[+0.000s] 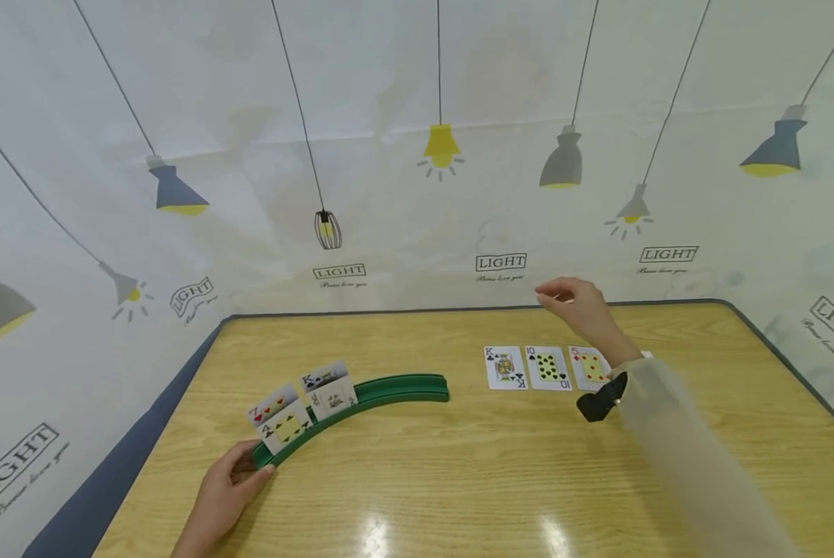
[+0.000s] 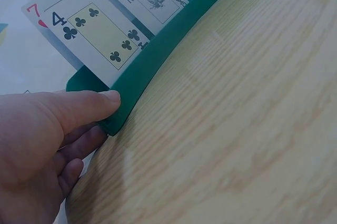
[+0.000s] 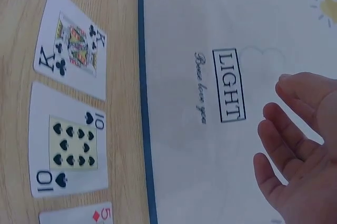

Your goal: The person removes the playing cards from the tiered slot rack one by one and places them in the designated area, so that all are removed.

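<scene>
My left hand (image 1: 225,484) pinches the near left end of a curved green card holder (image 1: 403,385), thumb on its front face and fingers behind and under it. Upright in its slots stand a seven of hearts (image 1: 272,404) behind a four of clubs (image 2: 97,37), and a king (image 1: 322,376) behind a joker card (image 1: 333,399). My right hand (image 1: 577,306) is raised over the far side of the table, its fingers loosely bent and holding nothing. Below it lie a king of clubs (image 3: 73,45), a ten of spades (image 3: 71,139) and a five of diamonds (image 1: 587,368), face up in a row.
The wooden table (image 1: 417,480) has a dark blue edge against a pale curtain (image 1: 389,194) printed with hanging lamps. A corner of another white card (image 1: 646,354) shows past the right forearm. A black watch-like band (image 1: 601,399) is on the right wrist.
</scene>
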Available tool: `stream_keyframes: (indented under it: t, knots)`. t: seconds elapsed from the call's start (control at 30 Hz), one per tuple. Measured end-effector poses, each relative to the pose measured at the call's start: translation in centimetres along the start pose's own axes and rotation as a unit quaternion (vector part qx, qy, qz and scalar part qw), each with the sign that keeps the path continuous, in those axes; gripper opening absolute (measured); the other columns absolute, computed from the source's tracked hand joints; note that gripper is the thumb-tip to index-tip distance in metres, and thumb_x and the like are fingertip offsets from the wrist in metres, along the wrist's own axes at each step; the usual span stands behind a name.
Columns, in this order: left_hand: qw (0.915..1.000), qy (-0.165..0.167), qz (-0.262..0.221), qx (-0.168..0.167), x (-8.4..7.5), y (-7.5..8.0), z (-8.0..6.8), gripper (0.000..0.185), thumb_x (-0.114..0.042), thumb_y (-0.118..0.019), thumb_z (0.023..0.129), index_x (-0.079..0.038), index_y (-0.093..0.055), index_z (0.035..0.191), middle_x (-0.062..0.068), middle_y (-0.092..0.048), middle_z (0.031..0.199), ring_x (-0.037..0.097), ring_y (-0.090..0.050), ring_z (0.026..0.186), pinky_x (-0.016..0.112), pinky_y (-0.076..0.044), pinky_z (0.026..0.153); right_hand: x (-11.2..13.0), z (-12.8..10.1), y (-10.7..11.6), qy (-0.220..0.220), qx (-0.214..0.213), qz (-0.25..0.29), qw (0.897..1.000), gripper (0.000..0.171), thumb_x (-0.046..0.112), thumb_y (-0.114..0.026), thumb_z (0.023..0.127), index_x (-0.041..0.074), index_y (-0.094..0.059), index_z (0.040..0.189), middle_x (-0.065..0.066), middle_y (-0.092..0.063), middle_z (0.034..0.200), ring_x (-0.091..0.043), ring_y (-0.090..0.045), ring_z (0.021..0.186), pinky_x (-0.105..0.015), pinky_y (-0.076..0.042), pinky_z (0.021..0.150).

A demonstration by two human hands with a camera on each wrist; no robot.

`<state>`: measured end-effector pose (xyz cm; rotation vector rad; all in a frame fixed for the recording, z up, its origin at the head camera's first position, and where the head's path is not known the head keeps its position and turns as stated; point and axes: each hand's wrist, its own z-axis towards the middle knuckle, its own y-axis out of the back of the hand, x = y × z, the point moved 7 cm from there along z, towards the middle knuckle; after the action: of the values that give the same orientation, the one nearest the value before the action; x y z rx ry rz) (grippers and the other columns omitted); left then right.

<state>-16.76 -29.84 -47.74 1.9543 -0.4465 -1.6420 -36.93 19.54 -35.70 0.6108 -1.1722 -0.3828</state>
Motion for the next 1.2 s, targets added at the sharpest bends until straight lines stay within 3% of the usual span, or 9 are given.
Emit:
stream_keyframes:
  t: [0.7,0.93,1.2]
  knots:
    - [0.9999,0.002,-0.011,-0.002,0.2,0.0,-0.1,0.046,-0.02,-0.066,0.086,-0.003,-0.052,0.126,0.015,-0.057,0.113,0.022,-0.055,0.096,0.025,-0.047,0.073,7.2,-1.1,-11.6,0.07,0.067,0.072,0.993,0.021,0.019,-0.06,0.091,0.007,-0.067,0.106,-0.006,-0.062,0.1,-0.019,-0.057,0.086,-0.034,-0.048,0.072]
    - [0.9999,0.005,-0.01,-0.002,0.2,0.0,-0.1,0.045,-0.018,-0.065,0.086,-0.002,-0.051,0.126,0.016,-0.057,0.113,0.022,-0.056,0.095,0.025,-0.047,0.073,9.9,-1.2,-15.1,0.091,0.11,0.107,0.984,0.021,0.018,-0.06,0.091,0.007,-0.067,0.107,-0.004,-0.062,0.098,-0.017,-0.056,0.085,-0.031,-0.048,0.071]
    - [1.0,0.002,-0.008,-0.001,0.1,-0.1,-0.1,0.046,-0.021,-0.066,0.086,-0.003,-0.052,0.126,0.015,-0.057,0.114,0.022,-0.056,0.096,0.026,-0.047,0.073,13.1,-1.3,-18.5,0.126,0.165,0.106,0.973,0.018,0.016,-0.059,0.091,0.009,-0.067,0.106,-0.002,-0.063,0.096,-0.014,-0.056,0.083,-0.027,-0.047,0.071]
